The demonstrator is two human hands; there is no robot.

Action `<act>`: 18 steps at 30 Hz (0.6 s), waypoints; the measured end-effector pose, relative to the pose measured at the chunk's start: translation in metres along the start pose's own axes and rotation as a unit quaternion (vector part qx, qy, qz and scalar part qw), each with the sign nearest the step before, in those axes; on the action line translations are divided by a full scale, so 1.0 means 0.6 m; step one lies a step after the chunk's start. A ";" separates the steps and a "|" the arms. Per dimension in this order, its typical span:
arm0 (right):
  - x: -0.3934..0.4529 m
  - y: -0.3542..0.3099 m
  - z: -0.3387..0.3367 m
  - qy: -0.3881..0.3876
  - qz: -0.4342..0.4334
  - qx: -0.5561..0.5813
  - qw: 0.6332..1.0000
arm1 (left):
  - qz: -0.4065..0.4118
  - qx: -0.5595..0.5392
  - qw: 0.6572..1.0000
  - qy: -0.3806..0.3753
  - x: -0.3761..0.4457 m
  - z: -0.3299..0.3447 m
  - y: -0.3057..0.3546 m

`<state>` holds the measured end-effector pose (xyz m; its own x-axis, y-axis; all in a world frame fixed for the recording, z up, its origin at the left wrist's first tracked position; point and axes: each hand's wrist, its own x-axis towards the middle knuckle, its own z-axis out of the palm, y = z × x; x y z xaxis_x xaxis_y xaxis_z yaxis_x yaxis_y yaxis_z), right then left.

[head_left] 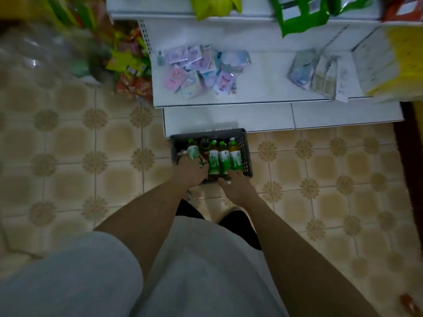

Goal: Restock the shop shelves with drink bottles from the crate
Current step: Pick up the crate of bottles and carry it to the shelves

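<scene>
A dark grey plastic crate (248, 154) stands on the tiled floor against the base of a white shelf unit (270, 92). Inside it lie several drink bottles with green caps and green-and-white labels (224, 159). My left hand (189, 172) is in the crate's left side, its fingers curled round the leftmost bottle (192, 151), which tilts up out of the hand. At the crate's near right corner my right hand (234, 183) points its fingers forward against the bases of the right-hand bottles. The bottles' lower ends are hidden by both hands.
The lowest shelf holds a heap of small pastel packets (199, 69) and flat packs (318, 73) beside a white-and-yellow box (386, 65). Green bags (302, 14) hang over the shelf above. Red and yellow snack packets (132, 72) fill the neighbouring rack at left.
</scene>
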<state>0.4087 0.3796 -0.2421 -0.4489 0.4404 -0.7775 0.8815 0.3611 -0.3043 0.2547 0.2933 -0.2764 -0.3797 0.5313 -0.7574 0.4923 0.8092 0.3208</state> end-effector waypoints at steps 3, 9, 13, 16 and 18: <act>0.049 0.029 0.004 -0.042 -0.032 -0.021 0.998 | -0.050 -0.061 0.997 0.016 0.027 0.029 -0.001; 0.188 0.117 0.029 -0.115 0.012 0.031 0.993 | -0.141 -0.206 0.967 0.046 0.119 0.114 -0.011; 0.318 0.217 0.047 -0.097 0.016 0.032 0.995 | -0.205 -0.259 0.942 0.064 0.233 0.195 -0.060; 0.448 0.307 0.060 -0.064 0.025 0.017 0.998 | -0.241 -0.292 0.920 0.103 0.333 0.251 -0.109; 0.535 0.352 0.066 -0.017 0.061 0.030 0.998 | -0.260 -0.298 0.907 0.143 0.398 0.281 -0.143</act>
<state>0.4567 0.5648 -0.5776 -0.3330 0.4505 -0.8284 0.9371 0.2553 -0.2379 0.2536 0.3086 -0.5806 -0.6683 0.0124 -0.7438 -0.2911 0.9158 0.2768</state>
